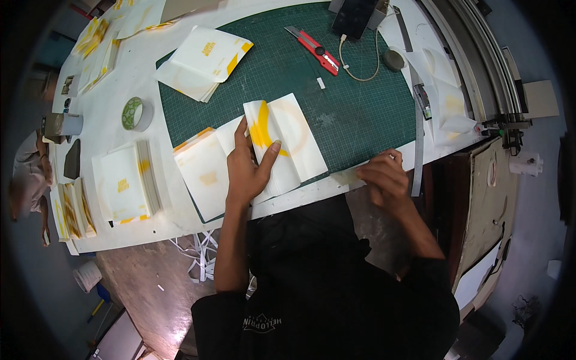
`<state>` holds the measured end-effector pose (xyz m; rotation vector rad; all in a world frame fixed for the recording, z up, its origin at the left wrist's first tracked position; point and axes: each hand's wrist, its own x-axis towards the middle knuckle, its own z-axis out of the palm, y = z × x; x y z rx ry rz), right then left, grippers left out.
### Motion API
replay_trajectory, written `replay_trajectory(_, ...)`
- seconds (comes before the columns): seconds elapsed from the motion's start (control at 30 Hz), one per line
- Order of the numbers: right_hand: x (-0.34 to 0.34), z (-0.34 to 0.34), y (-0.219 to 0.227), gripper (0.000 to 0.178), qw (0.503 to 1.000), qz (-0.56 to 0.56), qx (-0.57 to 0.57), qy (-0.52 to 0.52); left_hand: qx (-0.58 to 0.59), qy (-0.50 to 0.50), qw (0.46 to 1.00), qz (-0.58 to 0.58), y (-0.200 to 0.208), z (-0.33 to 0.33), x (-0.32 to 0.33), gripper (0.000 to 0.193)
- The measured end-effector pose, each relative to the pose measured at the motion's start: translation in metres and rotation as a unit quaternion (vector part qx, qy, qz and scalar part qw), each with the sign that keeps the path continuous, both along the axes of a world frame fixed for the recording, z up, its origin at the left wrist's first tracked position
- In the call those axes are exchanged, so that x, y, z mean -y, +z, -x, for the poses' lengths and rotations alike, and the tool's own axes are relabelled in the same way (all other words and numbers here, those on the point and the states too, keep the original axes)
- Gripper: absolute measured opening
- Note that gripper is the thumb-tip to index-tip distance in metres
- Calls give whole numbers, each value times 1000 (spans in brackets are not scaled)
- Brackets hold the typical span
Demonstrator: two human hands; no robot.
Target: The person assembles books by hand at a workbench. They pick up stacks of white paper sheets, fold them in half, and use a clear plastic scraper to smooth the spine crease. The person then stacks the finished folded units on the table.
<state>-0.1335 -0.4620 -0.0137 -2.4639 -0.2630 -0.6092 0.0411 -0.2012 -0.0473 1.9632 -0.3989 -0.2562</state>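
Observation:
Near the table's front edge, my left hand (247, 165) grips a folded white paper sheet (277, 147) with a yellow printed band, thumb on top and fingers behind the left edge. Its panels spread left and right, over the green cutting mat (354, 114). The left panel (207, 174) carries a faint tan mark and an orange edge. To the right, apart from the paper, my right hand (384, 177) is closed in a pinch. A small pale, see-through strip (345, 177) sticks out from its fingertips; it looks like tape, but I cannot tell for sure.
A red utility knife (313, 50) lies on the mat, left of a cable and dark device (354, 18). Folded printed sheets (210, 54) lie at the mat's far left. A tape roll (137, 114) and paper stacks (123, 183) are left. A steel ruler (418, 150) is right.

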Motion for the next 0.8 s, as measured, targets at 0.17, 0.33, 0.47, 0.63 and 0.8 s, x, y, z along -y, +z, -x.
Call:
replay_trajectory(0.17,-2,-12,8,23,998,-34,35,-33,43,-38,998,-5,-11,-3,-6,99)
replay_trajectory(0.33,-3,-24,17,15,993,-92,48,-47,8,-49,998,35,-12,-1,-4,106)
replay_trajectory(0.47,-6,-35,23,12,990,-125,18,-55,24,-33,999,8,-10,0,-1,96)
replay_trajectory(0.63,-19,-57,16,13,990,-126,-62,20,6,-28,999,-37,-1,1,3,73)
replay_trajectory(0.8,-23,-80,-8,21,990,-26,-133,23,86,-65,993,-49,0,3,2,59)
